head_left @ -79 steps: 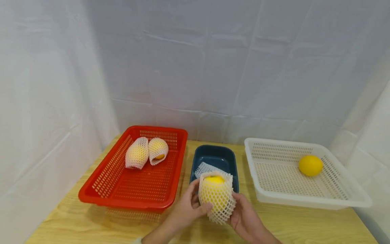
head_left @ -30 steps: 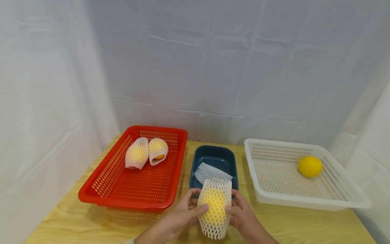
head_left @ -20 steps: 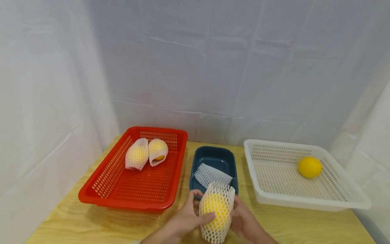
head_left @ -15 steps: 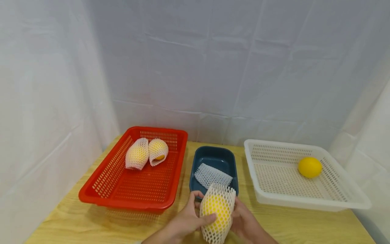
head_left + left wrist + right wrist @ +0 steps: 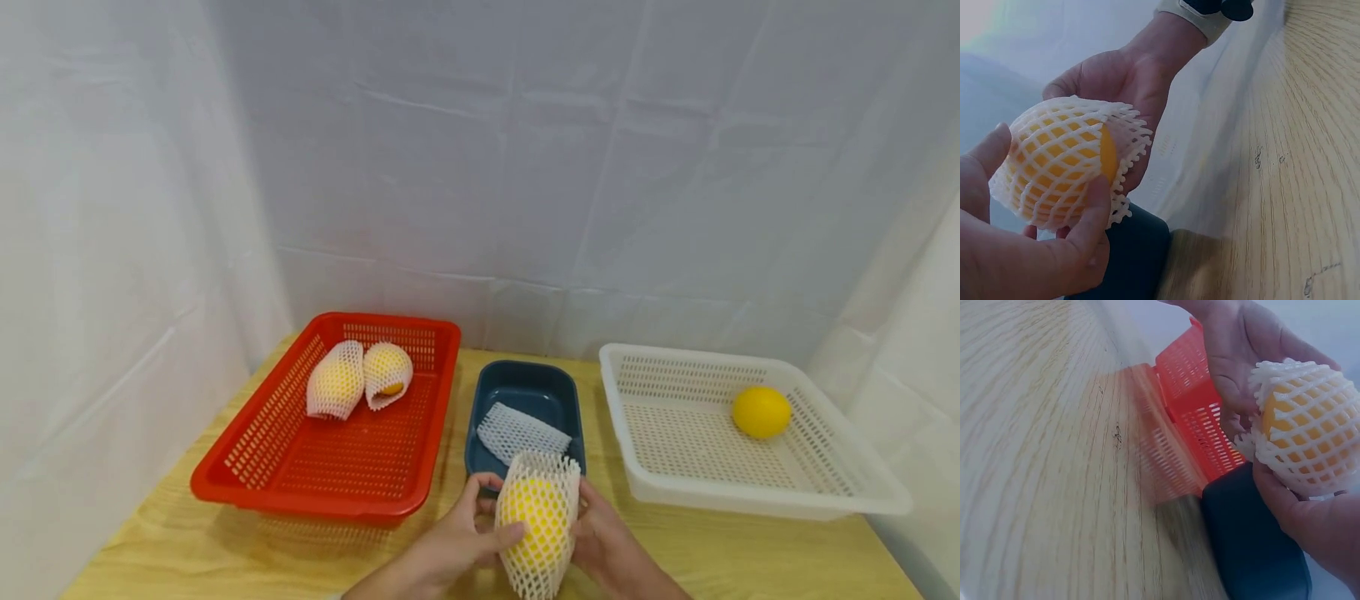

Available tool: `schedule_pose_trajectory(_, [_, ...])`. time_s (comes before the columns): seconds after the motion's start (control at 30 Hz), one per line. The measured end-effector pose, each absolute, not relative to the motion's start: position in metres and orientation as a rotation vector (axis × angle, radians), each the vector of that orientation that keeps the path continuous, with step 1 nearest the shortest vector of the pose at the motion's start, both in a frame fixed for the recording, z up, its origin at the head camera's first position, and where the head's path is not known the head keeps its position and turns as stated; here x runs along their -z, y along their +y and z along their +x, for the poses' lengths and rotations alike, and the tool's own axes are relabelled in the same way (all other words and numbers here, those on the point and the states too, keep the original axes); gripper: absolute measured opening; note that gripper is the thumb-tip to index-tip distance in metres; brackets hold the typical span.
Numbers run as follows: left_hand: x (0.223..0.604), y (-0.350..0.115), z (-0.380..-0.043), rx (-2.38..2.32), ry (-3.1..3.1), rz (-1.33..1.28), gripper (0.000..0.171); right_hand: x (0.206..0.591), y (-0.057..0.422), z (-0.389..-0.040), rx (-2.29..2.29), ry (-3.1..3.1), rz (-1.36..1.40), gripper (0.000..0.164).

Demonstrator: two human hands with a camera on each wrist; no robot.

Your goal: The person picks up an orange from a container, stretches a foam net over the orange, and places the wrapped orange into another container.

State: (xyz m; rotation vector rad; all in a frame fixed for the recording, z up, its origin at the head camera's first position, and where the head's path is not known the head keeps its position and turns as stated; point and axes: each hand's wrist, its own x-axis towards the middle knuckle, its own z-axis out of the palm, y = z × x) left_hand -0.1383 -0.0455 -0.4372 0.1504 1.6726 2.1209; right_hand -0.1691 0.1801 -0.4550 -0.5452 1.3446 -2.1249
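Observation:
In the head view, a yellow fruit (image 5: pixel 534 515) wrapped in a white foam net sleeve (image 5: pixel 547 468) is held between both hands at the front middle. My left hand (image 5: pixel 459 537) grips its left side, thumb across the front of the net. From the right, my right hand (image 5: pixel 606 543) holds the other side, its fingers partly hidden behind the net. At the near end, the left wrist view shows bare fruit (image 5: pixel 1109 155) inside the sleeve's open end. The sleeve's far end overlaps a dark blue tray (image 5: pixel 480 385), where another flat foam net (image 5: pixel 521 431) lies.
On the left stands a red basket (image 5: pixel 315 500) with two net-wrapped fruits (image 5: pixel 335 382) near its back. A white basket (image 5: pixel 675 486) on the right holds one bare yellow fruit (image 5: pixel 762 412). Pale sheets (image 5: pixel 480 167) hang behind and at both sides of the wooden table (image 5: pixel 750 550).
The wrapped fruit has been turned and lowered toward me; its bare top no longer faces the head camera. Over the last half second both hands have stayed almost still around it.

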Motion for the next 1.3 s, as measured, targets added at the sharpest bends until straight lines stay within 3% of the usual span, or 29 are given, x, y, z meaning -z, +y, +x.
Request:
schedule_pose_trajectory(0.2, [0.442,-0.05,-0.142,-2.183,1.497,0.109,0.06,0.453,0.184,-0.166,2.137,1.498,-0.399,0.052])
schedule_pose_trajectory(0.4, [0.448,-0.052,-0.145,-2.261,1.366,0.172,0.072,0.442,0.178,-0.161,2.116,1.632,-0.352,0.042])
schedule_pose_trajectory(0.83, [0.457,-0.056,-0.149,-2.257,1.17,0.359,0.065,0.433,0.15,-0.155,1.99,2.141,-0.088,0.063])
schedule_pose_trajectory(1.3, [0.454,-0.051,-0.148,-2.244,1.305,0.145,0.08,0.435,0.14,-0.151,1.935,2.245,-0.172,0.065])
